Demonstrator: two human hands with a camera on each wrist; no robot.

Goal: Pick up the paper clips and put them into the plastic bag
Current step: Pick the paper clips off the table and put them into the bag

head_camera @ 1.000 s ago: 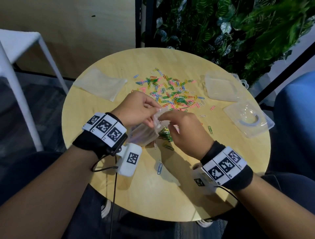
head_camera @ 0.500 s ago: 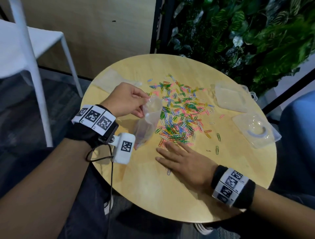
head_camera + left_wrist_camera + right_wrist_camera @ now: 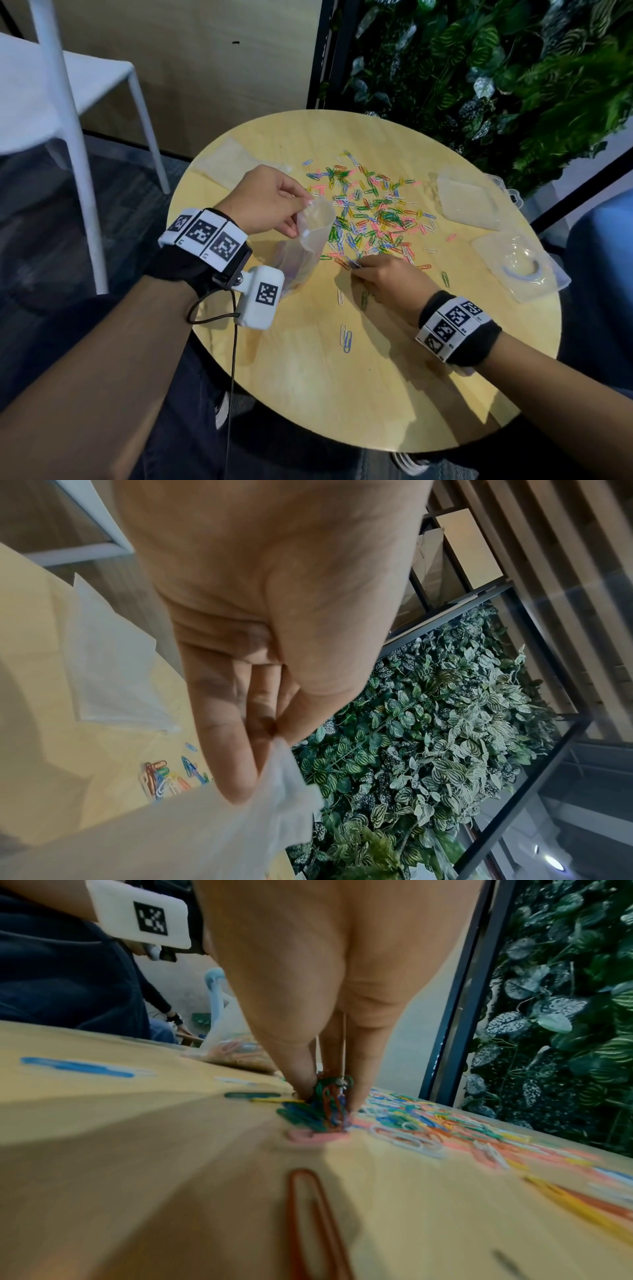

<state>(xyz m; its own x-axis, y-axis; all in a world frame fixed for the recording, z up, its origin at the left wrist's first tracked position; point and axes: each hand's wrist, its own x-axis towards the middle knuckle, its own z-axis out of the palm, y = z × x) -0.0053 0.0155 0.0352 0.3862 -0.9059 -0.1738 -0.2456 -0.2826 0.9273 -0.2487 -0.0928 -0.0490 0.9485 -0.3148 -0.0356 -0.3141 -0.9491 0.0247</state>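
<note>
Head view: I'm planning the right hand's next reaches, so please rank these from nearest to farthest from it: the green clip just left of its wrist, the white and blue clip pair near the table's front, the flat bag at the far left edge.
1. Green clip, beside the right hand, on its left.
2. White and blue clip pair, toward the front edge.
3. Flat bag, far left, beyond the left hand.

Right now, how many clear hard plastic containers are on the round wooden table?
2: one clear hard plastic container at the far right by the plants, the other nearer along the right edge. None appears hidden.
</note>
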